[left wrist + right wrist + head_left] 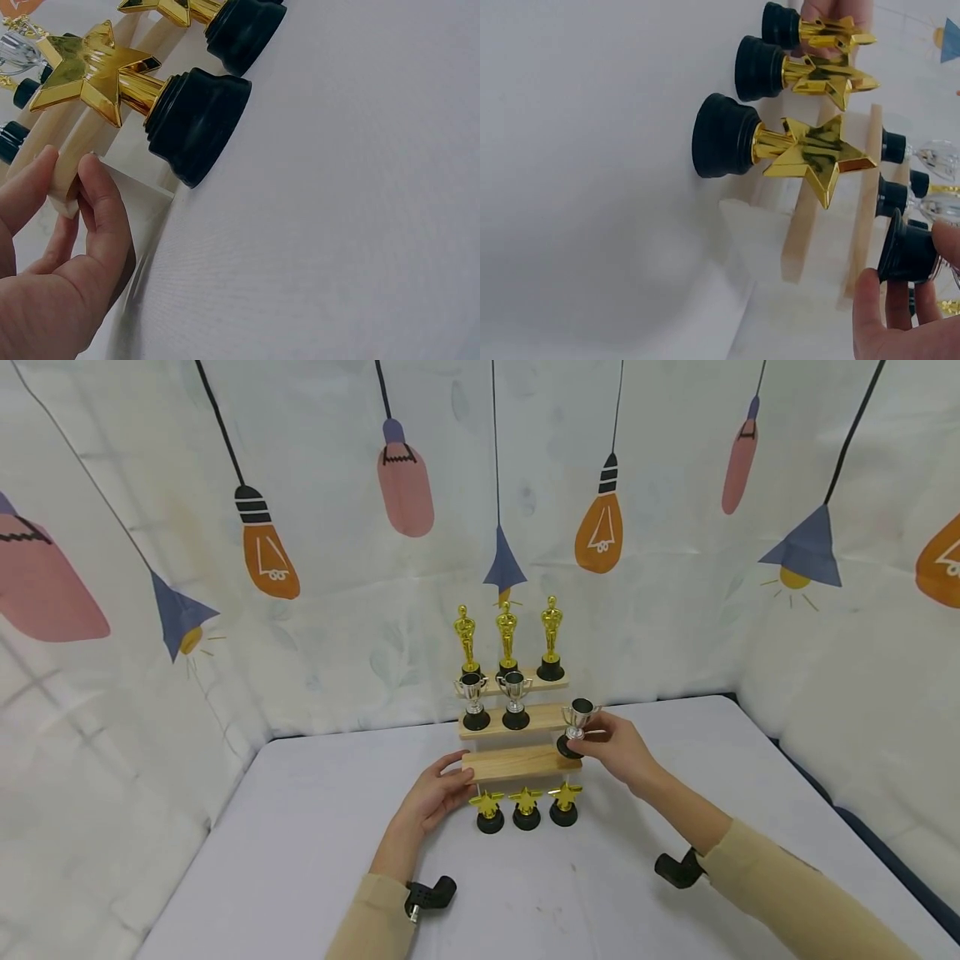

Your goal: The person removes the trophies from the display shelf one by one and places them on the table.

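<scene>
A three-step wooden display stand [517, 764] rises at the far side of the table. My left hand [442, 793] pinches the left end of its lowest board [71, 169] between thumb and fingers. In my right hand [621, 750] is a silver trophy cup [580, 713], gripped near its black base [906, 251]. That cup is tilted slightly and held by the right end of the middle and lowest boards. Two matching silver cups [514, 693] stand on the middle board. On the top board are three gold figurine trophies [507, 639].
Three gold star trophies [527, 806] with black bases stand in a row on the white tablecloth [300, 852], in front of the stand. Behind the table hangs a pale curtain [337, 635] printed with lamps and bulbs.
</scene>
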Demonstrator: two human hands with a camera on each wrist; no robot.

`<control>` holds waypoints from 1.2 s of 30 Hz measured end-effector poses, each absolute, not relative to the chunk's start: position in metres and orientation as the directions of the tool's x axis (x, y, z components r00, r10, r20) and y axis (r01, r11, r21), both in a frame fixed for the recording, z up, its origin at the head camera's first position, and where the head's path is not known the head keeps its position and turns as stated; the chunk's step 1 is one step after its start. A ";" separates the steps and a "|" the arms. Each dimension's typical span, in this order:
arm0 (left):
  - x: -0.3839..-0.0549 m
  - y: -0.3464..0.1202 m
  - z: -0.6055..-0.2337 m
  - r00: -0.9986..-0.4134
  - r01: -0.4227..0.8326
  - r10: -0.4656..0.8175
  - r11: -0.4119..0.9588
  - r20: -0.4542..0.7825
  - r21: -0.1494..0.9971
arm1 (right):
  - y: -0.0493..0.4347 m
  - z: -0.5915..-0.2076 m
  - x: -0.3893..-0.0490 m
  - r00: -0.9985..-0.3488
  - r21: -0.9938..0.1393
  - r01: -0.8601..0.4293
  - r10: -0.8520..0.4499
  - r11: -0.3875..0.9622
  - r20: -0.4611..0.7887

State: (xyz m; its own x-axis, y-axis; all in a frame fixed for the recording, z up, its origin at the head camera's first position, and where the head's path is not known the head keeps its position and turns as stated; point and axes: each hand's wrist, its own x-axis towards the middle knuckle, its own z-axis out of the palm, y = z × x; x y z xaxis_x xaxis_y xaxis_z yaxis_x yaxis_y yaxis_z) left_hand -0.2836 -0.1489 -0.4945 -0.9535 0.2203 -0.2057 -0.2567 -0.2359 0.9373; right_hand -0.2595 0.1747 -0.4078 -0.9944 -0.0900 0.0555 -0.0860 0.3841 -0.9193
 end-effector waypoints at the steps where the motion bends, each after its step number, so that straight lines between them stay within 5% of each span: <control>1: -0.284 -0.149 -0.495 -0.953 -0.258 0.221 -0.236 -0.207 0.937 | 0.175 -0.408 -0.258 -0.994 -0.920 -0.084 -0.092 0.383 0.053; 36: -0.286 -0.149 -0.494 -0.951 -0.265 0.225 -0.246 -0.211 0.932 | 0.154 -0.403 -0.219 -0.970 -0.921 -0.121 -0.241 0.369 0.031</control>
